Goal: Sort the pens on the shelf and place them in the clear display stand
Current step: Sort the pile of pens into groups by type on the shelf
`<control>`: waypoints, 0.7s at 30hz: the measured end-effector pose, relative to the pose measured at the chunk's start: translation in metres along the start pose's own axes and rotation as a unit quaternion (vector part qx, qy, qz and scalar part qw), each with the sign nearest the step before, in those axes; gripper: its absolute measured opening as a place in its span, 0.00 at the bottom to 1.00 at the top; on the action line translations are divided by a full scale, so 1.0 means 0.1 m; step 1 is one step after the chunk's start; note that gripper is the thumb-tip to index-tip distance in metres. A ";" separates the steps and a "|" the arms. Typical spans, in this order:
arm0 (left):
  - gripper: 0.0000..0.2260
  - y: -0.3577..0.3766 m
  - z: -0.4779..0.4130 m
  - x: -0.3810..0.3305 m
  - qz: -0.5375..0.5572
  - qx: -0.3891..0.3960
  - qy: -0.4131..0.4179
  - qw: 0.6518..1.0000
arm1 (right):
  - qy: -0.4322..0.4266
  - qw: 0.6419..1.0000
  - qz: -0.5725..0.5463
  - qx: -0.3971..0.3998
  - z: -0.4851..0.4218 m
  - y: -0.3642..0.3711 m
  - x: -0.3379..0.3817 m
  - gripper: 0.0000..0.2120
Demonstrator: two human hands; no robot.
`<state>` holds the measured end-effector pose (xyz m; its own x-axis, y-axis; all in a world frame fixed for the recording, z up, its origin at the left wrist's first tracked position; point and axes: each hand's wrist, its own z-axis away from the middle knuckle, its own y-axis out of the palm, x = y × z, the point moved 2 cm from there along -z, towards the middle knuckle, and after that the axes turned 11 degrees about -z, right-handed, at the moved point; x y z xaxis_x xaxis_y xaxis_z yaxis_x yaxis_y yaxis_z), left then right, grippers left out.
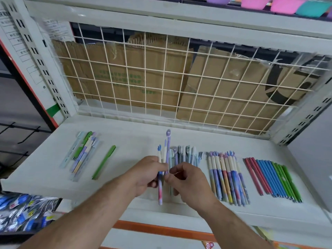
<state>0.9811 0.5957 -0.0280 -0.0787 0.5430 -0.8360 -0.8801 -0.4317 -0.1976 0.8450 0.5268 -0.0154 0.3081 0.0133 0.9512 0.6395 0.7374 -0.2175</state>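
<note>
Sorting looks half done, with sorted rows (228, 174) at three o'clock and a mixed pile (81, 155) at nine; the left hand (146, 175) grips several pens (166, 152), the right hand (192, 182) seemingly pinches one — stand unseen

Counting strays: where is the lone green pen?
In the head view, the lone green pen lies on the shelf, left of centre, between the mixed pile and the left hand.

Left grip (149, 174), right grip (190, 182) close together (fingers (179, 168) curled round pens (160, 192))
</note>
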 end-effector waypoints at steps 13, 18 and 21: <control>0.09 0.11 -0.04 0.11 -0.003 -0.041 0.004 0.999 | 0.038 0.991 0.104 -0.071 -0.04 -0.12 -0.17 0.04; 0.07 0.11 -0.09 0.15 -0.042 -0.047 -0.004 0.998 | 0.053 0.988 0.133 -0.063 -0.01 -0.12 -0.15 0.06; 0.08 0.10 -0.09 0.14 -0.045 -0.046 -0.005 0.998 | 0.056 0.986 0.143 -0.059 0.01 -0.11 -0.14 0.06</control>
<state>0.9750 0.5925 -0.0457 -0.0069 0.5889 -0.8082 -0.8368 -0.4458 -0.3177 0.8329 0.5190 -0.0264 0.5600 0.1290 0.8184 0.5910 0.6302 -0.5037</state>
